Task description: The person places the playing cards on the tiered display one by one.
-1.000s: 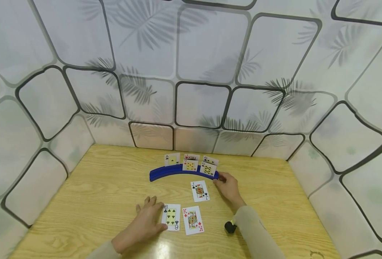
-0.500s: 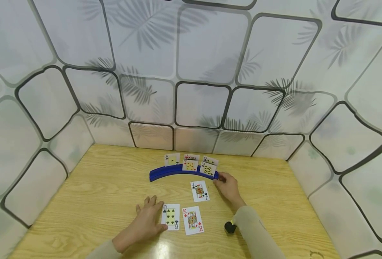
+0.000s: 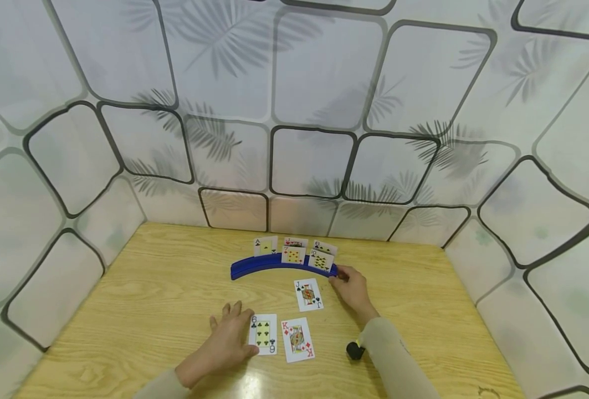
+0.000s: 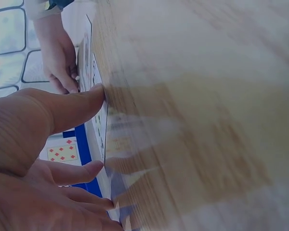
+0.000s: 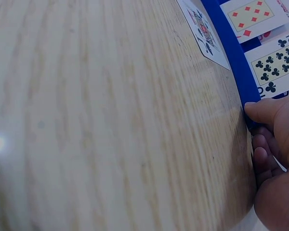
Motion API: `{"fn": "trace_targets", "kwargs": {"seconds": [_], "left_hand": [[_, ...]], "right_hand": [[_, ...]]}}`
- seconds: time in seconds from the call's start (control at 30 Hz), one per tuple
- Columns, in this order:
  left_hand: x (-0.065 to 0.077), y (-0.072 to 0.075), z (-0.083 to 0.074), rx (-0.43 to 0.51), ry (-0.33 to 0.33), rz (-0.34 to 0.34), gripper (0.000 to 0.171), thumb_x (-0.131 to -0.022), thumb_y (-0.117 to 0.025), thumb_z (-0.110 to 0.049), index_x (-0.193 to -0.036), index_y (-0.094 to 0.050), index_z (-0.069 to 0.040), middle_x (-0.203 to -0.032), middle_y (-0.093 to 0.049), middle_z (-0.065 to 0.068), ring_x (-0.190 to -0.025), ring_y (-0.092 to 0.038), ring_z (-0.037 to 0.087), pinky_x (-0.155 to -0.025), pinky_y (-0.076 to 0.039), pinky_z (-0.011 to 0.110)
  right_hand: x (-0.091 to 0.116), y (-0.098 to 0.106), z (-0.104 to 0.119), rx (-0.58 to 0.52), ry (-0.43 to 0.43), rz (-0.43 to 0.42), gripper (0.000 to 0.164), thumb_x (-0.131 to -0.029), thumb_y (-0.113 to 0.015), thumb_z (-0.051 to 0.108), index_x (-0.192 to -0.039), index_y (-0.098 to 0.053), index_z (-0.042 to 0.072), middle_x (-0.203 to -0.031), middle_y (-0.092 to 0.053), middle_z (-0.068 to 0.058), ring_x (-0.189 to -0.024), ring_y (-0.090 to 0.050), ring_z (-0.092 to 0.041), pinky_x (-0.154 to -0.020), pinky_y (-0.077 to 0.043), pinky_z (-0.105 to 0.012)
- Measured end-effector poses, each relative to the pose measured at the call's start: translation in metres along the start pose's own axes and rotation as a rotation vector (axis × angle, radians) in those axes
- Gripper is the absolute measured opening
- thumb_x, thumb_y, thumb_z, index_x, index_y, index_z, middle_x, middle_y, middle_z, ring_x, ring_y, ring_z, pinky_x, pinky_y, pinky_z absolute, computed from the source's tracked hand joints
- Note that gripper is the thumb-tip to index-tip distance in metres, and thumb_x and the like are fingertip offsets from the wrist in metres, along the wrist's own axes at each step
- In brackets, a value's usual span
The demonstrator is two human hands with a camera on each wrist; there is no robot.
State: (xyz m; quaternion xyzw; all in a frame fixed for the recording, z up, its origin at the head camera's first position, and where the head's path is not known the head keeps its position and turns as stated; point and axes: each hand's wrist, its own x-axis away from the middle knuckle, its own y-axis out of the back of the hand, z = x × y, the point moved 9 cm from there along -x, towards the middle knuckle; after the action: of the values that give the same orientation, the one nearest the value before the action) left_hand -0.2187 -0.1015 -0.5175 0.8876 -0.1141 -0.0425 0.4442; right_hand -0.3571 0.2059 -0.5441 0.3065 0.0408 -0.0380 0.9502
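Observation:
Near the front of the table my left hand (image 3: pixel 226 338) rests with fingers spread. Its thumb and index fingertips are at the left edge of a six of clubs (image 3: pixel 263 334), which lies face up. My right hand (image 3: pixel 353 291) grips the right end of a curved blue card holder (image 3: pixel 246 267). In the right wrist view the thumb (image 5: pixel 262 111) presses its front face and the other fingers curl in below. Upright in the holder are a ten of clubs (image 5: pixel 274 65), a seven of diamonds (image 5: pixel 253 17), an ace (image 3: pixel 266 246) and two cards partly hidden behind.
A king of diamonds (image 3: pixel 297 339) lies face up to the right of the six. A black-suit jack (image 3: pixel 308 295) lies between the king and the holder. Patterned fabric walls (image 3: pixel 304 160) enclose the wooden table (image 3: pixel 164 277) at the back and sides.
The six of clubs has slid very slightly left against the left hand. The right hand keeps its grip on the card holder, which has not visibly moved.

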Motion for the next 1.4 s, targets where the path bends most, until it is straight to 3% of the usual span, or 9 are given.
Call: {"fn": "trace_targets", "kwargs": {"seconds": [0.27,0.53,0.83,1.03,1.4], "left_hand": [[-0.0006,-0.0003,0.0007,0.016,0.0,0.001,0.08,-0.071,-0.096,-0.022,-0.139,-0.06,0.002,-0.156,-0.037,0.043,-0.143,-0.028,0.072,-0.104,-0.009,0.094],[0.0042,-0.0084,0.0081,0.026,0.005,0.016,0.109,-0.068,-0.095,-0.051,-0.148,-0.051,0.008,-0.159,-0.031,0.044,-0.148,-0.022,0.07,-0.11,-0.008,0.09],[0.0028,-0.0067,0.005,-0.005,0.012,-0.046,0.096,-0.062,-0.101,-0.039,-0.136,-0.059,0.005,-0.152,-0.039,0.047,-0.142,-0.029,0.073,-0.106,-0.016,0.093],[0.0034,-0.007,0.0048,0.038,0.027,-0.057,0.09,-0.065,-0.1,-0.034,-0.134,-0.058,0.006,-0.152,-0.038,0.048,-0.141,-0.028,0.075,-0.106,-0.013,0.094],[0.0,-0.0045,0.0015,-0.002,0.05,-0.066,0.088,-0.061,-0.101,-0.03,-0.129,-0.058,0.006,-0.151,-0.043,0.044,-0.142,-0.03,0.073,-0.104,-0.015,0.094]], "right_hand": [[0.0,0.0009,0.0006,0.006,0.017,-0.004,0.039,-0.096,-0.075,0.01,-0.13,-0.069,-0.007,-0.12,-0.072,-0.024,-0.11,-0.067,-0.035,-0.097,-0.058,-0.052],[0.0002,0.0005,-0.0006,0.017,0.013,-0.001,0.039,-0.096,-0.074,0.011,-0.131,-0.069,-0.006,-0.12,-0.072,-0.023,-0.11,-0.067,-0.034,-0.098,-0.057,-0.051],[0.0,0.0014,-0.0004,0.013,0.019,-0.015,0.039,-0.095,-0.075,0.011,-0.13,-0.069,-0.006,-0.118,-0.072,-0.023,-0.108,-0.067,-0.034,-0.095,-0.058,-0.051],[-0.0003,0.0007,-0.0023,0.025,0.032,-0.016,0.039,-0.094,-0.076,0.01,-0.129,-0.069,-0.007,-0.114,-0.072,-0.023,-0.105,-0.067,-0.033,-0.091,-0.057,-0.046],[-0.0005,-0.0006,-0.0017,0.018,0.035,-0.004,0.039,-0.095,-0.075,0.01,-0.13,-0.068,-0.007,-0.116,-0.072,-0.023,-0.106,-0.067,-0.033,-0.093,-0.058,-0.048]]}}
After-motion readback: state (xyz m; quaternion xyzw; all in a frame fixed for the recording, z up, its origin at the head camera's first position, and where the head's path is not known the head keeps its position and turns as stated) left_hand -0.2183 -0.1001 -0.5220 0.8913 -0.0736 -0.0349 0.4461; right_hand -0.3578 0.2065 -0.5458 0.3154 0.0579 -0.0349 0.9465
